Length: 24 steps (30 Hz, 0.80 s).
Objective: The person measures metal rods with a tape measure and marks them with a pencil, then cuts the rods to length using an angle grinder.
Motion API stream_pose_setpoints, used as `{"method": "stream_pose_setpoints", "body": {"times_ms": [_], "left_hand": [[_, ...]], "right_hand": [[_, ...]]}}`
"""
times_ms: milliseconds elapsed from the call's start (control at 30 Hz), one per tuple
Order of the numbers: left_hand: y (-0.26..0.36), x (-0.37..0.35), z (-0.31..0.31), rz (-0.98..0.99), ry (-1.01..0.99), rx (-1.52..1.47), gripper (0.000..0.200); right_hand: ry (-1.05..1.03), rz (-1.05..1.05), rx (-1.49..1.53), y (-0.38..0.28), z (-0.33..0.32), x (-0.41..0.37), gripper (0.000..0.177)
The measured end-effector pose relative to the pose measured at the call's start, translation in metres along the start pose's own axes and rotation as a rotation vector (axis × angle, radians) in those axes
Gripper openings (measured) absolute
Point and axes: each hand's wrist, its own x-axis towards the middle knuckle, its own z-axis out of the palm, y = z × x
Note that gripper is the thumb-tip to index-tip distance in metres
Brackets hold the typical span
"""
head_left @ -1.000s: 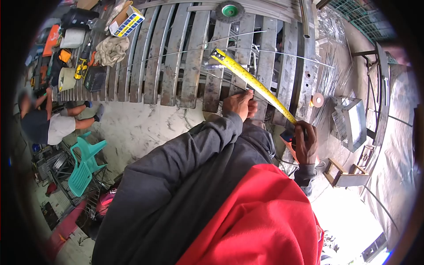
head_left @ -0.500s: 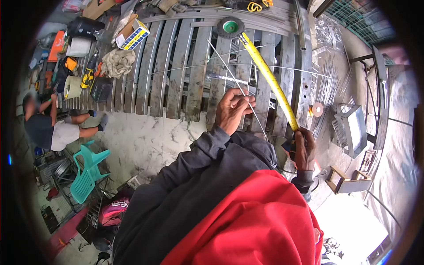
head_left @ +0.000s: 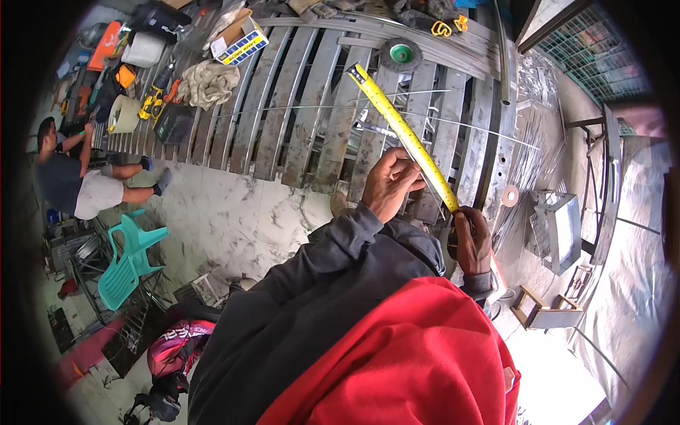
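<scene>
My right hand is closed around a tape measure, whose case is mostly hidden by the fingers. Its yellow blade runs out up and to the left over the slatted metal bench. My left hand pinches a thin metal rod beside the middle of the blade. Most of that rod is now hidden along the blade. Another thin rod lies across the slats beyond the hands. A round wheel with a green centre rests near the blade's far end.
Left on the bench are a blind rivet box, a cloth and a yellow drill. A person sits at far left, near a green plastic chair. Right of the bench stands a metal box frame.
The tape blade has swung left, its end moving from beside the green-centred wheel to left of it. It now lies along the pinched rod. My hands have come closer together; the view has shifted.
</scene>
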Motion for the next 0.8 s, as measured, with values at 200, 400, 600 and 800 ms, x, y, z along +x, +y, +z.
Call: {"method": "stream_pose_setpoints", "body": {"times_ms": [200, 400, 600, 800], "left_hand": [[0.001, -0.003, 0.001, -0.009, -0.010, -0.045, 0.019], [-0.007, -0.007, -0.006, -0.085, -0.005, -0.110, 0.027], [-0.006, -0.011, -0.016, -0.140, -0.024, -0.107, 0.031], [0.003, -0.015, -0.015, -0.202, 0.002, -0.157, 0.036]], "right_hand": [[-0.024, 0.134, -0.010, -0.010, 0.000, -0.002, 0.025], [-0.029, -0.032, -0.235, -0.008, -0.007, 0.000, 0.028], [-0.038, -0.020, -0.233, 0.001, -0.006, 0.004, 0.026], [-0.061, 0.016, -0.261, 0.000, -0.006, 0.007, 0.028]]}}
